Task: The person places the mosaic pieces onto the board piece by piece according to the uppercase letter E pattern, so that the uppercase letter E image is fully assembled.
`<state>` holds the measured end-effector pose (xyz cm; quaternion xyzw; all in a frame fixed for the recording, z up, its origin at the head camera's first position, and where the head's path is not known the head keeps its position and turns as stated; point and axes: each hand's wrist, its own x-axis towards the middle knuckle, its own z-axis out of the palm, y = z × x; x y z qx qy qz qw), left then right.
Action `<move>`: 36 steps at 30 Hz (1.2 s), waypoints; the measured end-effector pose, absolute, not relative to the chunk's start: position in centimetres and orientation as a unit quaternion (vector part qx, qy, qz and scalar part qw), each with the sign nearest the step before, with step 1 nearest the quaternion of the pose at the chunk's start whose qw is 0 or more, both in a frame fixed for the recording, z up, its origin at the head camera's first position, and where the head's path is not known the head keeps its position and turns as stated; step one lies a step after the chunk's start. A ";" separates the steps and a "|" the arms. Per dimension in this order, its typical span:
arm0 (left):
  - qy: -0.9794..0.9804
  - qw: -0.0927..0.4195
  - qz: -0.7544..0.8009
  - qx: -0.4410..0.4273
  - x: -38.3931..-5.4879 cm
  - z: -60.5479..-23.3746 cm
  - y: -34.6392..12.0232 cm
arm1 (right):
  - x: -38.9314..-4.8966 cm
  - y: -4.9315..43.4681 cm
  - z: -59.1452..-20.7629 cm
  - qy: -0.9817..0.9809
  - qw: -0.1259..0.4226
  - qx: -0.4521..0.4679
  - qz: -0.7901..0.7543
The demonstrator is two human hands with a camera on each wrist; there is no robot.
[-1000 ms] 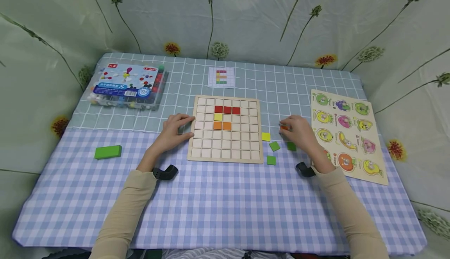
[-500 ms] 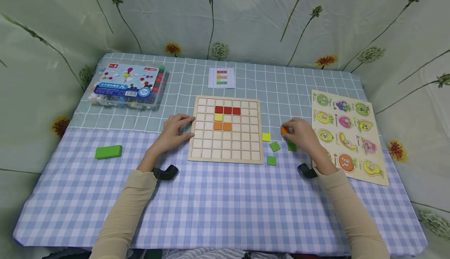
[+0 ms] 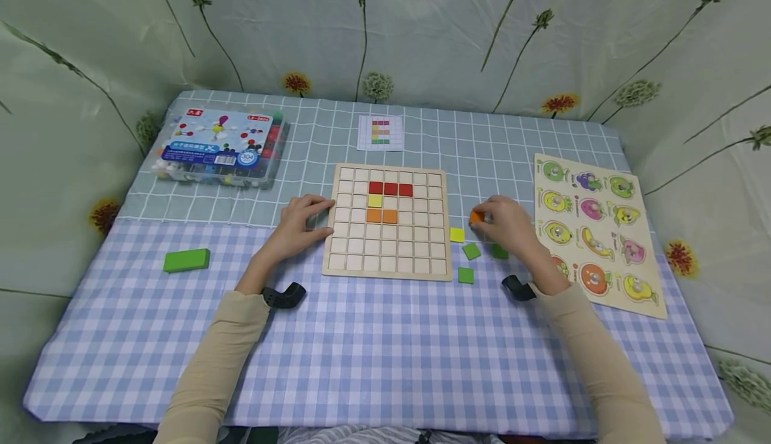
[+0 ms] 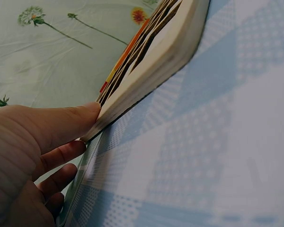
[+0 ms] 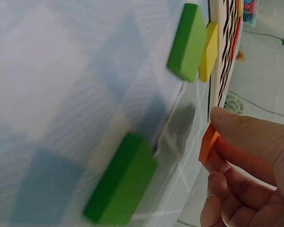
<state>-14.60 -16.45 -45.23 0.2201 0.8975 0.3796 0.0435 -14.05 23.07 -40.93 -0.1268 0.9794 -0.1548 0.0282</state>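
The right hand (image 3: 506, 224) pinches an orange square tile (image 5: 208, 143) between thumb and fingers, to the right of the wooden grid board (image 3: 355, 253). Below this hand are several green tiles (image 3: 472, 251), one partly covered by it, and a yellow tile (image 3: 457, 235) beside the board's right edge. On the board sit three red tiles (image 3: 391, 189) in a row, one yellow tile (image 3: 375, 201) under the first and two orange tiles (image 3: 382, 215) below that. At the board's left edge, the left hand (image 3: 299, 225) touches the frame with thumb and fingertips, its fingers spread.
Behind the board lies a small card (image 3: 380, 133) with a coloured E pattern. A clear box (image 3: 217, 146) of coloured parts stands at back left, a green block (image 3: 187, 260) nearer. On the right rests a fruit puzzle board (image 3: 602, 236).
The right hand has lifted the orange tile from the cloth and moved left with it, toward the board. The left hand has stayed at the board's edge.
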 end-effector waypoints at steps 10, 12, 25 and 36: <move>0.896 0.046 0.384 0.219 -14.5 -45.2 -16.5 | -15.0 20.3 -40.4 0.973 0.024 -0.167 -0.160; 0.896 0.045 0.383 0.219 -14.5 -45.2 -16.5 | -15.2 19.7 -40.3 0.971 0.023 -0.174 -0.163; 0.897 0.046 0.381 0.219 -14.6 -45.1 -16.5 | -15.8 16.8 -40.4 0.967 0.046 -0.181 -0.174; 0.896 0.045 0.383 0.221 -14.6 -45.3 -16.5 | -16.0 15.5 -40.3 0.961 0.045 -0.206 -0.177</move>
